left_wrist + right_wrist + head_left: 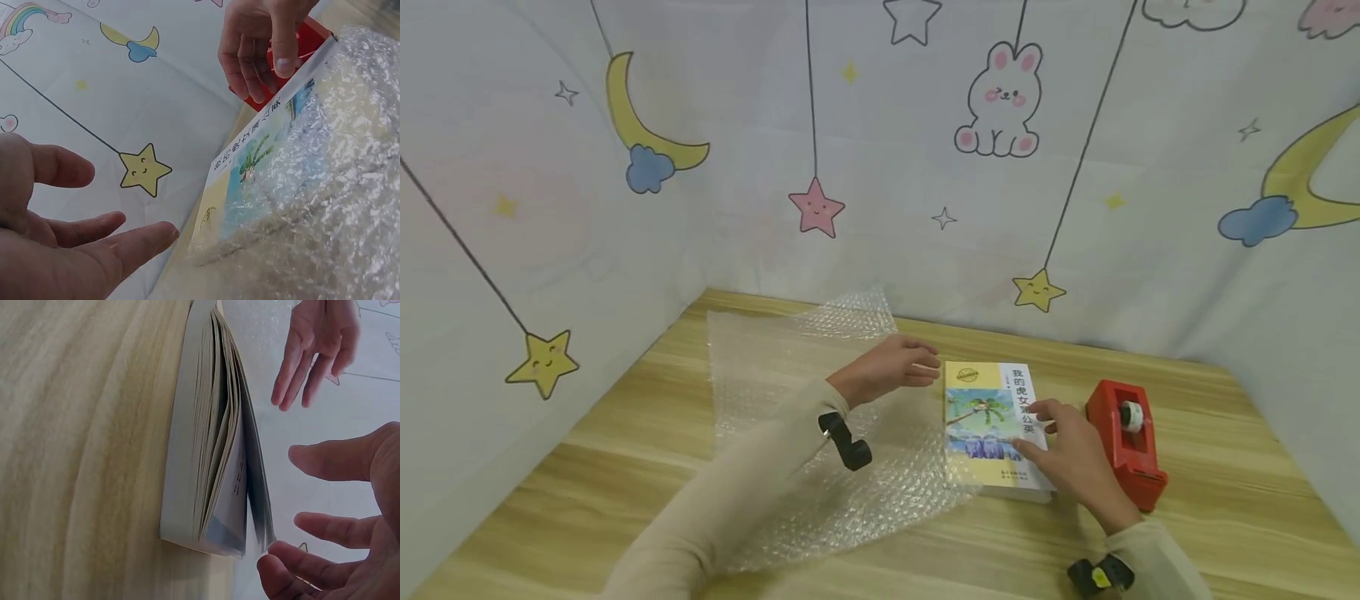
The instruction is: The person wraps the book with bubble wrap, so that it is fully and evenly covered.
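Observation:
A paperback book [988,421] with a palm tree on its yellow, white and blue cover lies face up on the wooden table. To its left spreads a sheet of clear bubble wrap [880,508], which reaches the book's left edge. My left hand [891,367] hovers above the wrap near the book's upper left corner, fingers loosely extended and holding nothing. Over the right edge of the book is my right hand [1067,450], thumb and fingers spread. In the right wrist view its fingertips [275,569] come close to the slightly lifted cover; contact is unclear.
A red tape dispenser [1127,442] with a small roll of tape [1131,415] stands just right of the book, beside the right hand. White cloth walls [910,267] printed with stars, moons and a rabbit enclose the table [1225,500] at the back and sides.

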A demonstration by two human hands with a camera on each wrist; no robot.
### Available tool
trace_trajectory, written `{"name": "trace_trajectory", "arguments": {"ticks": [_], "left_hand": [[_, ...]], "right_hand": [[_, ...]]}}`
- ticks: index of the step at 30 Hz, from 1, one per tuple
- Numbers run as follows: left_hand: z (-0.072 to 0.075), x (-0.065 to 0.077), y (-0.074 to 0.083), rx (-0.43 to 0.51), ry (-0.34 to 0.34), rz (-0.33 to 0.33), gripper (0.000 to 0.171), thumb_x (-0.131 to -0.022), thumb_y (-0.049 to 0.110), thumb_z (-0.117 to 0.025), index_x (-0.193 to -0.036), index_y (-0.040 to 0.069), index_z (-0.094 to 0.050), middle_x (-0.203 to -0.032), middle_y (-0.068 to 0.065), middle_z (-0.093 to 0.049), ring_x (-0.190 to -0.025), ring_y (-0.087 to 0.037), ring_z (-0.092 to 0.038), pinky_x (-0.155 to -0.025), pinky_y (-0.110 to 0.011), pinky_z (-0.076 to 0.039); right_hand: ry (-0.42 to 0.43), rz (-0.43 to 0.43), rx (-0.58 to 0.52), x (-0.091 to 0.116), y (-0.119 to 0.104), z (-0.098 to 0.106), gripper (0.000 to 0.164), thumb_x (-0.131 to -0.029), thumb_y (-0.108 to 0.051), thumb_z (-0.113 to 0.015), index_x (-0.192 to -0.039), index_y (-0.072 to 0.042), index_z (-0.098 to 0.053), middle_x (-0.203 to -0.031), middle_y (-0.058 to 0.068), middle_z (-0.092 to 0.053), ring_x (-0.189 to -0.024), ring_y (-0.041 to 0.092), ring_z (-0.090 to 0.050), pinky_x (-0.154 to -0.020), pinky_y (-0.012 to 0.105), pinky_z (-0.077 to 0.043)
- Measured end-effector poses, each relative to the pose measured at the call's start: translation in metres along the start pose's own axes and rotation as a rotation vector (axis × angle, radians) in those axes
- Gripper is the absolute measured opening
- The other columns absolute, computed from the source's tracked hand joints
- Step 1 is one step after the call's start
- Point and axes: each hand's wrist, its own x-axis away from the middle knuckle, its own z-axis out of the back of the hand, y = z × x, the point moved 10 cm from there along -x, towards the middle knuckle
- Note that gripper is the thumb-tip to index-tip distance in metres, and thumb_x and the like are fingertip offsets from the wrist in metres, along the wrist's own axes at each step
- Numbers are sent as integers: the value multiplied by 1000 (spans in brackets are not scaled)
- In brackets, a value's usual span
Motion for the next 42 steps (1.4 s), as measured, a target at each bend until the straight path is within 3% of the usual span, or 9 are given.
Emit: {"name": "trace_trajectory", "arguments": {"ticks": [7,12,21,23,27,31,34,38,42], "left_hand": [[-10,-13,-1,-61,3,19,49,-106,18,-43,-150,-4,-39,-159,-21,-36,-145,-38,-42,-118,-44,-40],[-27,-25,-1,-185,-32,24,46,-104,17,-45,-145,-3,-48,-147,-18,-50,-120,-23,-52,-117,-49,-38],[-40,-38,-7,-150,34,79,49,-103,24,-50,-146,1,-49,-164,-13,-32,-155,-33,-26,-123,-55,-28],[-41,-41,-8,-121,70,93,33,-100,22,-54,-123,0,-62,-162,-12,-34,-153,-32,-30,-121,-53,-33],[-42,-44,-12,-89,118,118,22,-97,17,-57,-79,14,-44,-144,-8,-46,-138,-26,-45,-104,-44,-51],[-40,-45,-16,-65,145,138,10,-95,17,-58,-97,9,-54,-142,-7,-46,-129,-24,-46,-84,-38,-52],[-41,-46,-16,-50,169,143,25,-95,18,-59,-117,7,-58,-146,-5,-47,-125,-20,-47,-79,-32,-51],[-42,-51,-14,-56,245,128,11,-93,16,-61,-84,11,-56,-98,0,-53,-77,-13,-46,-69,-28,-43],[-42,-53,-13,-39,323,109,9,-92,17,-61,-89,9,-62,-93,0,-50,-77,-16,-44,-78,-34,-43]], "right_hand": [[-25,-23,29,-2,4,-4,60,-85,-27,-78,-132,2,-55,-131,27,-58,-115,42,-59,-92,56,-53],[-35,-54,46,-2,11,-6,60,-85,-26,-78,-132,2,-55,-130,27,-57,-114,41,-60,-92,54,-53],[-76,-3,78,-3,11,-15,61,-84,-27,-79,-133,3,-60,-132,29,-61,-118,44,-59,-98,61,-48],[-88,0,74,-3,11,-17,61,-84,-27,-78,-134,3,-60,-133,29,-61,-122,47,-57,-101,63,-46],[-113,-9,56,-3,12,-22,62,-85,-27,-78,-135,3,-59,-136,30,-59,-127,50,-54,-103,64,-45],[-115,3,48,-5,9,-25,61,-84,-25,-78,-134,4,-59,-134,29,-61,-125,47,-56,-103,62,-45],[-104,1,43,-6,9,-24,60,-83,-24,-79,-132,5,-60,-131,29,-62,-121,44,-59,-101,61,-47],[-97,-20,38,-6,13,-22,61,-82,-24,-79,-132,6,-60,-129,29,-62,-118,43,-60,-99,60,-48],[-88,-20,31,-6,15,-21,61,-81,-24,-81,-131,6,-61,-126,28,-63,-113,39,-62,-96,59,-49]]}}
